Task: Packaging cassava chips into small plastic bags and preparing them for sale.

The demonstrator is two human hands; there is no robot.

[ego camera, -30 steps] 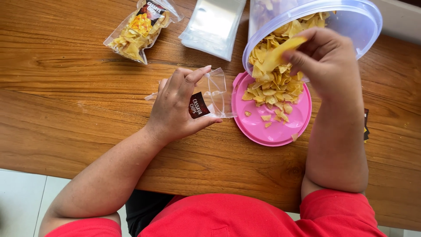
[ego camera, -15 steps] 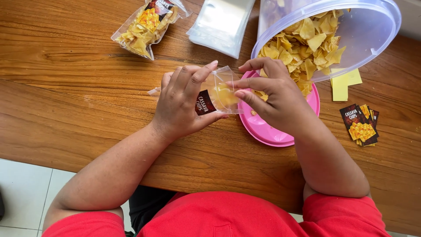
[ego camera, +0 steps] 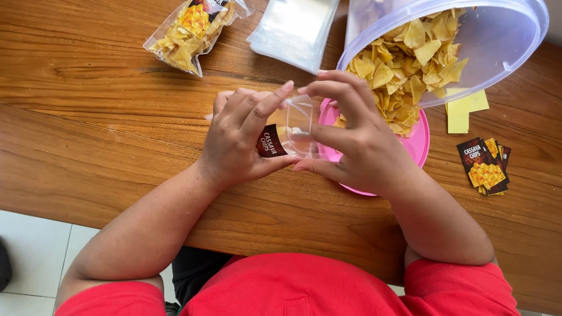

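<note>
My left hand (ego camera: 240,140) holds a small clear plastic bag (ego camera: 291,130) with a dark label, its mouth turned to the right. My right hand (ego camera: 357,140) grips the bag's open edge from the right, fingers curled around it. A yellow chip shows faintly inside the bag. Just behind my right hand lies a pink lid (ego camera: 417,147) with chips on it. Above it a clear tub (ego camera: 503,41) lies tipped on its side, spilling yellow chips (ego camera: 410,64) onto the lid.
A filled, labelled chip bag (ego camera: 187,35) lies at the back left of the wooden table (ego camera: 88,117). A stack of empty clear bags (ego camera: 293,29) lies beside it. Yellow paper slips (ego camera: 462,111) and a pile of dark labels (ego camera: 485,165) sit to the right.
My right hand took a chip from the tub, carried it left to the bag and put it in. Now both hands hold the bag's mouth.
</note>
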